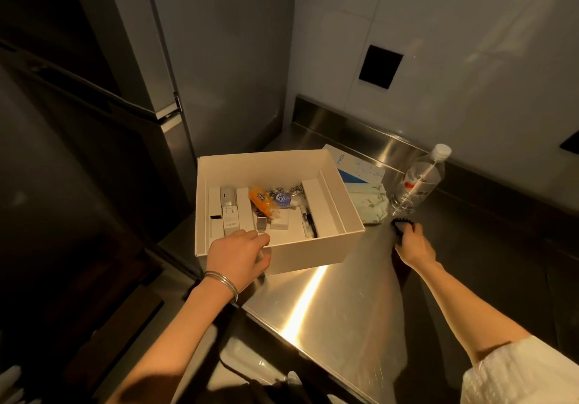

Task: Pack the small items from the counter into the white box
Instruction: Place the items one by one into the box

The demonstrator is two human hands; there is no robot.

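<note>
Head: left grip [238, 256] clasps crosswise white box [307, 253], right grip [413, 247] clasps hair tie [399, 225]

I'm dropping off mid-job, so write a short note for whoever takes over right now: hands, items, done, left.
Left hand: holds the near wall of the white box on the counter.
Right hand: grips a black coiled band right of the box, by the water bottle.
Done: white chargers, orange packet and chain lie in the box.
Left: put the band in; probably the tissue pack and blue-white carton too. The bottle may not fit.
</note>
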